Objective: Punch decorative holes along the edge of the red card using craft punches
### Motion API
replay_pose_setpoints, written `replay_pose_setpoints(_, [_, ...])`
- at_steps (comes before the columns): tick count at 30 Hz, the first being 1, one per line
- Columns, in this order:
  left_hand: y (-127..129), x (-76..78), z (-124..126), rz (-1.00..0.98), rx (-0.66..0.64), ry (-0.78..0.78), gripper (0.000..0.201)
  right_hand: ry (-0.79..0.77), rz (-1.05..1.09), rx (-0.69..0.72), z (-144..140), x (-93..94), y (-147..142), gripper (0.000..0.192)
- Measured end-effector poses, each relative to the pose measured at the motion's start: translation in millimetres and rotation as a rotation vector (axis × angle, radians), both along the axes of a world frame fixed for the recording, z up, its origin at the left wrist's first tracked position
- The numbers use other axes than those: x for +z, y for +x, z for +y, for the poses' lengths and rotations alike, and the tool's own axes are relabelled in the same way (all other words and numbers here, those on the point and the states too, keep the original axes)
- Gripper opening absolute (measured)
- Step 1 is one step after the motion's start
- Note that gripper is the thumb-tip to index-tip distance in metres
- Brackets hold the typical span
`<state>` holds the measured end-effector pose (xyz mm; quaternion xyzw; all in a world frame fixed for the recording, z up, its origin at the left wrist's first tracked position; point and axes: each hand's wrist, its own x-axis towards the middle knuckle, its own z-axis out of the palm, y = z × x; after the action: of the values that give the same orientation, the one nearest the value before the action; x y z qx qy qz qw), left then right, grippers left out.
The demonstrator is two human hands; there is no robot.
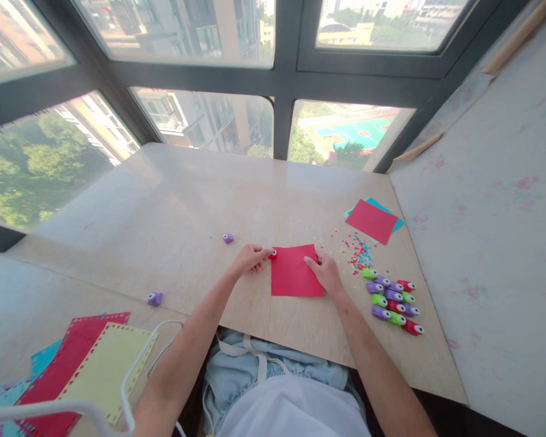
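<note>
A red sheet of paper (pixel 295 276) lies in front of me on the wooden surface. My left hand (pixel 253 259) is closed on a small red craft punch (pixel 273 254), which sits at the sheet's upper left corner. Whether the paper is inside the punch slot, I cannot tell. At the sheet's upper right edge, my right hand (pixel 326 271) pinches the paper, thumb on top and fingers partly hidden. A purple craft punch (pixel 228 238) stands beyond my left hand, and another purple punch (pixel 155 298) lies farther left.
Several punches (pixel 394 300) in green, purple and red stand grouped at the right. Behind them are scattered confetti bits (pixel 360 252) and stacked red and blue sheets (pixel 372 221). Edge-punched sheets (pixel 104 364) lie front left under a white cable (pixel 126 388). Windows and a papered wall (pixel 495 243) border the surface.
</note>
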<state>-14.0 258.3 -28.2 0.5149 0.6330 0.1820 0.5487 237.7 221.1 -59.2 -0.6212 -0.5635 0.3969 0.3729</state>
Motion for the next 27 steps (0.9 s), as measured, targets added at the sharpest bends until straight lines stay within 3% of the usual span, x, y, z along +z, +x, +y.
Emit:
replay_pose_setpoints(8, [2.4,6.0,1.7,-0.004,0.041,-0.05,0.046,-0.032,0.031,0.017,-0.5,0.0,1.2,0.031])
replay_pose_setpoints(17, [2.9,1.6,4.7,0.038,0.016,-0.046,0.044,-0.011,-0.009,0.025,-1.1,2.0,1.1,0.031])
replay_pose_setpoints(27, [7.9,0.0,-0.3,0.008,0.024,0.031,0.043,-0.024,-0.014,0.004,-1.7,1.7,0.4,0.031])
